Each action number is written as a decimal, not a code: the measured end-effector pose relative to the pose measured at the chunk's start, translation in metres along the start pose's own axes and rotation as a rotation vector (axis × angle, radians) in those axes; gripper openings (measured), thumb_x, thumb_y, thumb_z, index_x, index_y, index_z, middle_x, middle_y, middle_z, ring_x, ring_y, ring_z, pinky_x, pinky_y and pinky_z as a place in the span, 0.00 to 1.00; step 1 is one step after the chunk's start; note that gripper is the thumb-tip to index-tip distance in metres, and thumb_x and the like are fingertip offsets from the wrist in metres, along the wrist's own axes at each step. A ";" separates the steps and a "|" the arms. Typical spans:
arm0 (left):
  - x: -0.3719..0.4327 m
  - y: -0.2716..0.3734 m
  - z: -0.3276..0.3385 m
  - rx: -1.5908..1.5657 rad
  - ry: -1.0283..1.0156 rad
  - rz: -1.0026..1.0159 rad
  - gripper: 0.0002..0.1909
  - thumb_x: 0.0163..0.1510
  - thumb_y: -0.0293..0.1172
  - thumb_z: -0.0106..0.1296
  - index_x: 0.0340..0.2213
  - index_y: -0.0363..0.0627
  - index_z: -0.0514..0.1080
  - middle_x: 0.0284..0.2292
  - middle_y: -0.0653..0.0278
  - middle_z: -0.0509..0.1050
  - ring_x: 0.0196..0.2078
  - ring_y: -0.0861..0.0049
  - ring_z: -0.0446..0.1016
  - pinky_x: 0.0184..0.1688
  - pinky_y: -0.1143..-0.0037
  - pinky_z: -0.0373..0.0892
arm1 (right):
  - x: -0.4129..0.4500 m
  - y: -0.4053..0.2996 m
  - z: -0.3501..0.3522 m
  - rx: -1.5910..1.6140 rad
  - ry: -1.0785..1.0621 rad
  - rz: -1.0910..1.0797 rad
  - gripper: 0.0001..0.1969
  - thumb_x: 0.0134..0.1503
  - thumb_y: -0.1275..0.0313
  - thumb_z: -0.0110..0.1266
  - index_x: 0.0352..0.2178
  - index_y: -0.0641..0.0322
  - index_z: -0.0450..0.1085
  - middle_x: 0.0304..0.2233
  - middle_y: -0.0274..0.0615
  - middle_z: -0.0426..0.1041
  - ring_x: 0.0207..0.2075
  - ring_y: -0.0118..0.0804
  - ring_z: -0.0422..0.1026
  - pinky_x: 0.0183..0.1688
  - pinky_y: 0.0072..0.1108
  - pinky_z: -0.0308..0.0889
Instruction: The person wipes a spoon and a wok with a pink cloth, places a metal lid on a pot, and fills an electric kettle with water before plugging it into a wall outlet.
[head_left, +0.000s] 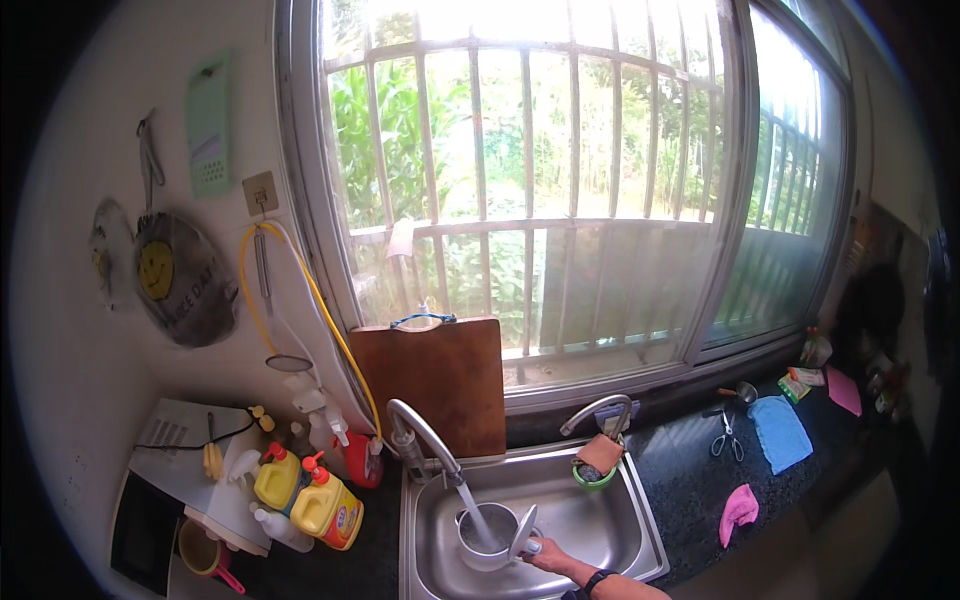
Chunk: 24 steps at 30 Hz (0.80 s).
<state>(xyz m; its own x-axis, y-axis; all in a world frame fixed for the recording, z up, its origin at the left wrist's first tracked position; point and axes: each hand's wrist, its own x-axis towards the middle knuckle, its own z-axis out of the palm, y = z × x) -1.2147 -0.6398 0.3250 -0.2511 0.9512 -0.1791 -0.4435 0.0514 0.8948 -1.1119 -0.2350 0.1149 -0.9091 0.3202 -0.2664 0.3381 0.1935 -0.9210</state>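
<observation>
My right hand (551, 556), with a dark band at the wrist, reaches in from the lower right. Its fingers are closed on what looks like the knob of a round pale lid (523, 531), tilted nearly on edge at the right rim of a light-coloured pot (487, 561). The pot stands in the stainless steel sink (577, 510). Water (477, 517) runs into it from a curved metal faucet (431, 424). My left hand is out of view.
A green bowl (595, 483) with a metal scourer and brown cloth hangs at the sink's back right. Yellow detergent jugs (328, 514) stand left, near a microwave (142, 525). A cutting board (435, 382) leans behind. Scissors (726, 439), a blue cloth (780, 435) and a pink cloth (739, 510) lie right.
</observation>
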 end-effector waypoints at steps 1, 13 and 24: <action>-0.011 -0.040 -0.018 0.000 0.031 -0.081 0.37 0.56 0.62 0.46 0.38 0.31 0.76 0.48 0.40 0.71 0.53 0.55 0.69 0.54 0.59 0.64 | 0.000 -0.001 -0.002 -0.001 -0.004 0.001 0.12 0.53 0.73 0.57 0.41 0.58 0.74 0.36 0.36 0.78 0.39 0.29 0.74 0.45 0.24 0.68; -0.100 -0.291 -0.028 -0.450 0.823 -0.799 0.26 0.59 0.54 0.47 0.40 0.39 0.76 0.33 0.55 0.79 0.36 0.68 0.77 0.40 0.69 0.72 | 0.004 -0.001 0.004 -0.013 -0.012 -0.034 0.11 0.51 0.75 0.56 0.39 0.59 0.74 0.35 0.34 0.78 0.39 0.27 0.74 0.45 0.22 0.68; -0.075 -0.254 -0.027 -0.680 0.698 -0.732 0.24 0.58 0.50 0.48 0.40 0.39 0.75 0.33 0.54 0.78 0.36 0.65 0.77 0.41 0.67 0.72 | 0.002 0.000 0.004 -0.028 -0.022 -0.025 0.11 0.51 0.75 0.55 0.37 0.60 0.73 0.33 0.34 0.77 0.37 0.27 0.74 0.44 0.22 0.69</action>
<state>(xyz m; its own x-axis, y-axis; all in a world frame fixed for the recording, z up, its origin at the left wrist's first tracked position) -1.1063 -0.7319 0.1001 -0.0685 0.3853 -0.9203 -0.9817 0.1383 0.1309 -1.1152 -0.2383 0.1134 -0.9224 0.2948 -0.2494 0.3212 0.2273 -0.9193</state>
